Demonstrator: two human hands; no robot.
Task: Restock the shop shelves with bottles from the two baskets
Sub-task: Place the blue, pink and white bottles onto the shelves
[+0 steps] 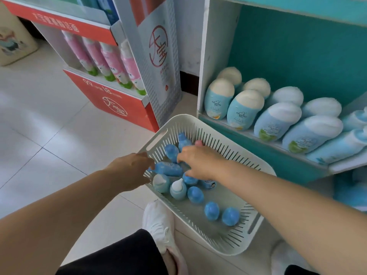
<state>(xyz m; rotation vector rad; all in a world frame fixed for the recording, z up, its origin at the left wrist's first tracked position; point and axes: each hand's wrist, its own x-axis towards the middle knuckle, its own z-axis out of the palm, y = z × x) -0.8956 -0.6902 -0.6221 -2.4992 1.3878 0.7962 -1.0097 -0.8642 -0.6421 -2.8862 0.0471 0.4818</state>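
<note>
A white slatted basket [222, 139] sits on the floor in front of the teal shelf [258, 147]. Several small blue bottles lie in it. My left hand [129, 171] is at the basket's left rim and grips the end of a lying blue bottle [168, 168]. My right hand [198, 161] reaches down into the basket over the bottles; its fingers curl among them, and what they hold is hidden. A pink cap [198, 143] shows just beyond it. The shelf holds rows of larger light-blue bottles [278, 120] with white caps.
A red and white display stand [111, 100] with pink bottles [111, 62] stands to the left on the tiled floor [49, 135]. My white shoe [158, 225] is beside the basket's near left corner. A lower teal shelf holds more blue items at the right edge.
</note>
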